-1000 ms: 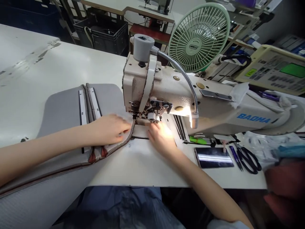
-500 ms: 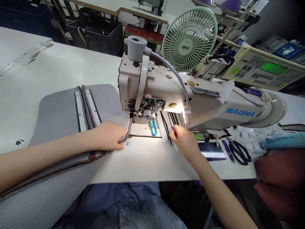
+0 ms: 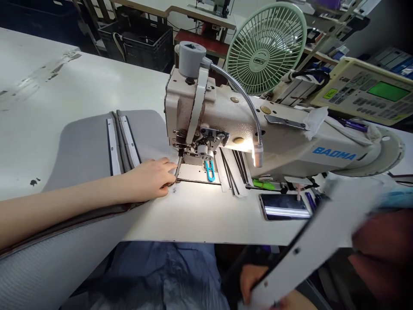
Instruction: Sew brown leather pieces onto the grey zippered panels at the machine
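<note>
My left hand (image 3: 151, 178) lies with bent fingers on a grey fabric panel (image 3: 87, 146), holding its piped edge beside the needle area of a sewing machine (image 3: 213, 112). Two white strips with dark edges (image 3: 130, 144) lie along a dark seam on that panel. At the lower right, my right hand (image 3: 253, 280) is closed on the near end of a long white strip (image 3: 300, 254), which has small holes and a black edge. The strip tilts up to the right and its far end is blurred. Part of this hand is hidden behind the strip.
White strips with black edges (image 3: 230, 172) lie under the machine arm. A phone (image 3: 284, 206) and a green tool (image 3: 264, 185) are to their right. Behind stand a green fan (image 3: 264, 51) and a control panel (image 3: 364, 86). The table's front edge (image 3: 200, 242) runs before my lap.
My right hand has moved from the strips under the machine down to the right, now with a white strip in it. The left hand has shifted its fingers slightly on the panel edge.
</note>
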Demonstrator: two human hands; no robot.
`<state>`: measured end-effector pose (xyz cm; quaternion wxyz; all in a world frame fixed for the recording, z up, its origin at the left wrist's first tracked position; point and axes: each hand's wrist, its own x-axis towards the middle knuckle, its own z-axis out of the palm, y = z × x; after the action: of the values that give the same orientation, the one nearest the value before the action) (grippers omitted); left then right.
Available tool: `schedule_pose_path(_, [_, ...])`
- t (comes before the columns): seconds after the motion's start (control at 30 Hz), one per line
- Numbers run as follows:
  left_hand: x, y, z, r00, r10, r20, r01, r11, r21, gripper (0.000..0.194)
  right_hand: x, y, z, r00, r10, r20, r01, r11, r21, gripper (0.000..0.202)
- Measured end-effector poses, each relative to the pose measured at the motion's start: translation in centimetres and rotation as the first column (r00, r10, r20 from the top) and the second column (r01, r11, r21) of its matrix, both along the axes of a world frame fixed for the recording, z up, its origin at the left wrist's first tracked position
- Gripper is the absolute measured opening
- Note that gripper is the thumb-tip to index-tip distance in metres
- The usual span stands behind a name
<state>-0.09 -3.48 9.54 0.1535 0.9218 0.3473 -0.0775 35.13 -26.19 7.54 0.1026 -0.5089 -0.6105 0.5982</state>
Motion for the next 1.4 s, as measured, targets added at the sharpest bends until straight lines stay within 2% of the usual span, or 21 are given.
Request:
schedule_pose_path(0.03, [-0.1,0.1,-0.1,1.0,-0.003,0.024,0.004,1.0,-0.013,0.016,-1.1,2.1,0.4,0.992,-0.003,-0.122,0.017,0.993,0.113,0.02])
schedule_pose_path(0.07, [-0.2,0.2,-0.1,0.999,-0.005,0.047,0.006,1.0,-0.024,0.017,-2.5,4.4,0.7,0.985,-0.074,-0.157,0.116,0.953,0.28,0.027])
schedule_pose_path(0.1, [-0.2,0.3,-0.2,0.998,-0.003,0.064,0.005,0.999,-0.034,0.018,-4.0,6.8,0.9,0.987,-0.112,-0.114,0.153,0.872,0.465,0.033])
schedule_pose_path(0.13, [-0.3,0.4,-0.2,0.997,0.0,0.075,0.003,0.999,-0.047,0.019,-5.6,9.2,0.8,0.995,-0.101,0.012,0.073,0.787,0.612,0.037])
schedule_pose_path(0.17, [-0.3,0.5,-0.1,0.997,0.006,0.082,-0.001,0.998,-0.064,0.019,-7.3,11.4,0.5,0.982,-0.105,0.159,-0.047,0.675,0.736,0.038])
schedule_pose_path(0.2, [-0.4,0.6,0.0,0.996,0.016,0.088,-0.008,0.996,-0.086,0.02,-8.9,13.3,-0.1,0.975,-0.12,0.189,-0.077,0.613,0.786,0.039])
schedule_pose_path(0.27, [-0.5,0.9,0.2,0.993,0.045,0.105,-0.029,0.988,-0.149,0.022,-11.9,16.2,-1.6,0.969,-0.068,0.239,-0.162,0.557,0.815,0.037])
schedule_pose_path(0.3, [-0.6,1.0,0.2,0.991,0.062,0.118,-0.04,0.982,-0.183,0.023,-13.1,17.1,-2.6,0.956,-0.028,0.293,-0.243,0.484,0.84,0.036])
schedule_pose_path(0.33, [-0.7,1.2,0.3,0.988,0.08,0.129,-0.051,0.976,-0.211,0.024,-14.0,17.6,-3.5,0.928,-0.014,0.372,-0.34,0.38,0.86,0.036])
schedule_pose_path(0.4, [-1.0,1.5,0.3,0.983,0.114,0.144,-0.076,0.966,-0.246,0.023,-15.3,17.8,-5.1,0.871,-0.049,0.489,-0.474,0.174,0.863,0.033])
schedule_pose_path(0.43, [-1.1,1.6,0.3,0.981,0.128,0.148,-0.087,0.962,-0.257,0.022,-15.7,17.7,-5.8,0.856,-0.08,0.51,-0.503,0.094,0.859,0.031])
schedule_pose_path(0.47, [-1.2,1.8,0.2,0.978,0.145,0.153,-0.1,0.959,-0.267,0.02,-16.0,17.5,-6.3,0.858,-0.094,0.505,-0.504,0.039,0.863,0.028])
schedule_pose_path(0.53, [-1.4,1.9,0.2,0.969,0.181,0.167,-0.128,0.949,-0.288,0.018,-16.4,17.0,-6.9,0.872,-0.097,0.48,-0.485,-0.034,0.874,0.025])
schedule_pose_path(0.6, [-1.5,2.1,0.3,0.962,0.21,0.176,-0.149,0.94,-0.306,0.017,-17.0,16.9,-7.0,0.866,-0.101,0.489,-0.495,-0.047,0.867,0.024])
schedule_pose_path(0.73, [-1.1,2.0,0.3,0.969,0.192,0.153,-0.139,0.943,-0.302,0.022,-18.3,17.2,-6.8,0.828,-0.137,0.544,-0.547,0.022,0.837,0.026])
schedule_pose_path(0.87, [-0.8,1.9,0.4,0.977,0.15,0.154,-0.105,0.958,-0.268,0.024,-18.3,17.9,-7.0,0.857,-0.127,0.499,-0.505,-0.015,0.863,0.023])
schedule_pose_path(1.03, [-0.7,1.8,0.5,0.98,0.139,0.143,-0.1,0.962,-0.254,0.025,-17.0,18.4,-7.2,0.88,-0.049,0.472,-0.467,0.086,0.88,0.023])
schedule_pose_path(1.2, [-0.5,1.7,-0.1,0.99,0.12,0.077,-0.097,0.963,-0.253,0.023,-16.7,18.2,-6.8,0.893,-0.041,0.449,-0.443,0.102,0.891,0.02])
schedule_pose_path(1.33, [-0.4,1.3,-0.6,0.993,0.105,0.056,-0.091,0.974,-0.208,0.022,-17.0,18.1,-6.8,0.862,-0.007,0.507,-0.502,0.136,0.854,0.015])
schedule_pose_path(1.4, [-0.3,1.2,-0.7,0.992,0.114,0.059,-0.1,0.975,-0.197,0.019,-17.0,18.1,-6.9,0.843,0.0,0.538,-0.534,0.12,0.837,0.016])
